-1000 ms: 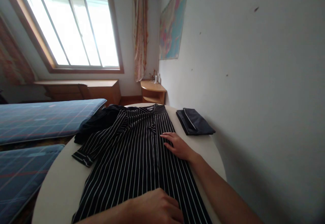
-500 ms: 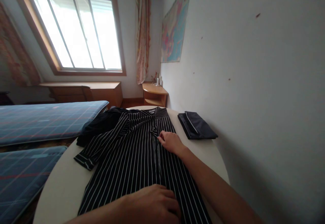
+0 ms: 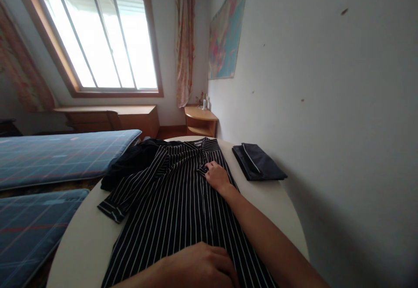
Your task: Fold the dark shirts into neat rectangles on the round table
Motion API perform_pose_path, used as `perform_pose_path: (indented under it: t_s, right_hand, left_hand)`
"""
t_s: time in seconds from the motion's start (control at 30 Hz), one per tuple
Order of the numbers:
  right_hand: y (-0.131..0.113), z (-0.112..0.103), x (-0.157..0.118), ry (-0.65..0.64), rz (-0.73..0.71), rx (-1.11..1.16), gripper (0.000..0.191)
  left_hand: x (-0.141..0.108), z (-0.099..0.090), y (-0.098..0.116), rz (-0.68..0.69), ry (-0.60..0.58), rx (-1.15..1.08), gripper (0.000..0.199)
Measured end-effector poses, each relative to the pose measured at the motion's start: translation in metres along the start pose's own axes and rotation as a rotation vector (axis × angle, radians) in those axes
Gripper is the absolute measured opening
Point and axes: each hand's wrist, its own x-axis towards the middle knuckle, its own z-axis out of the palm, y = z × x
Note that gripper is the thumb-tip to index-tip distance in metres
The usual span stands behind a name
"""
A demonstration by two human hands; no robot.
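A black shirt with white stripes [image 3: 176, 209] lies spread on its front-up side across a round cream table [image 3: 80, 235], collar at the far end and one sleeve out to the left. My right hand [image 3: 217, 177] reaches to the upper front opening, its fingers pinched on the cloth there. Close to me, my left hand [image 3: 205, 264] rests low on the shirt front with fingers curled down against the fabric; the fingertips are hidden.
A folded dark garment [image 3: 259, 161] sits on the table's right side by the white wall [image 3: 342, 148]. Dark crumpled clothing [image 3: 130, 164] lies under the sleeve at left. Beyond are plaid-covered mattresses [image 3: 65, 157], a desk [image 3: 137, 116] and a corner shelf [image 3: 200, 113].
My right hand has moved slightly up the shirt front, towards the collar, drawing the cloth edge a little. My left hand stays near the lower front. The view has shifted slightly.
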Motion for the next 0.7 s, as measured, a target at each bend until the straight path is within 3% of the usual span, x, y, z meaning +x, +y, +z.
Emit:
perform_pose_path:
  t_s: [0.3, 0.47, 0.63, 0.7]
  right_hand:
    - [-0.007, -0.007, 0.011, -0.008, 0.060, -0.138, 0.028]
    - [-0.009, -0.009, 0.018, 0.078, 0.024, 0.015, 0.025]
    - [-0.005, 0.005, 0.015, -0.033, -0.064, 0.172, 0.025]
    - [-0.003, 0.013, 0.011, -0.023, -0.095, 0.215, 0.028]
  left_hand:
    - [0.003, 0.001, 0.003, 0.070, 0.048, 0.180, 0.013]
    - [0.002, -0.003, 0.005, 0.088, 0.041, 0.228, 0.013]
    - [-0.001, 0.004, 0.001, 0.097, 0.015, 0.226, 0.011]
    - [-0.001, 0.008, -0.001, 0.102, -0.004, 0.203, 0.011]
